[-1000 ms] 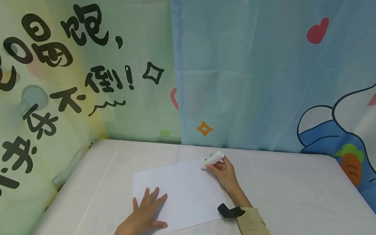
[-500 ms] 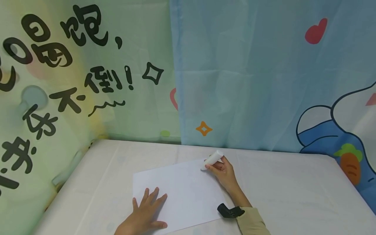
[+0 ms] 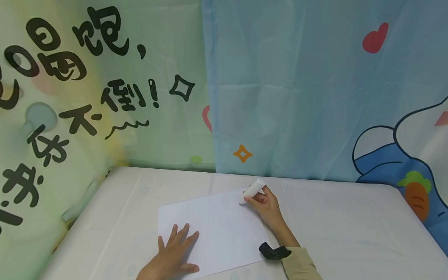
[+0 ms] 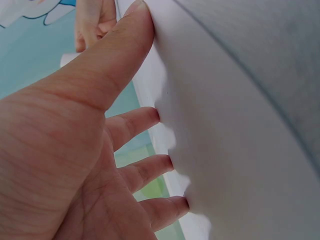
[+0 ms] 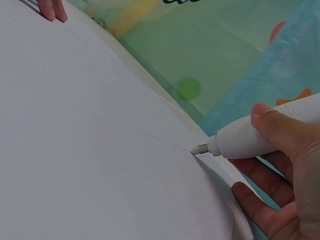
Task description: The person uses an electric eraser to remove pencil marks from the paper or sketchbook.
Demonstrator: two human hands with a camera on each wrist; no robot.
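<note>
A sheet of white paper (image 3: 220, 229) lies on the table, set at a slant. My left hand (image 3: 171, 254) is spread over its lower left part, and in the left wrist view the straight fingertips (image 4: 162, 162) press on the sheet. Near the paper's far right corner my right hand (image 3: 268, 208) grips a thick white electric eraser (image 3: 254, 187) between thumb and fingers. In the right wrist view its small tip in a metal collet (image 5: 201, 149) meets the paper at the end of a thin, faint pencil line (image 5: 162, 139). A small dark speck shows close by.
A white cloth covers the table (image 3: 350, 225). Behind it hang a green printed curtain (image 3: 168, 140) with black lettering and a blue one (image 3: 297, 116) with cartoon figures. A black strap piece (image 3: 274, 252) sits at my right wrist, by the beige sleeve (image 3: 300, 264).
The electric eraser's tip has shifted slightly toward me along the paper, and its body has tipped a little steeper. My left hand stays in place.
</note>
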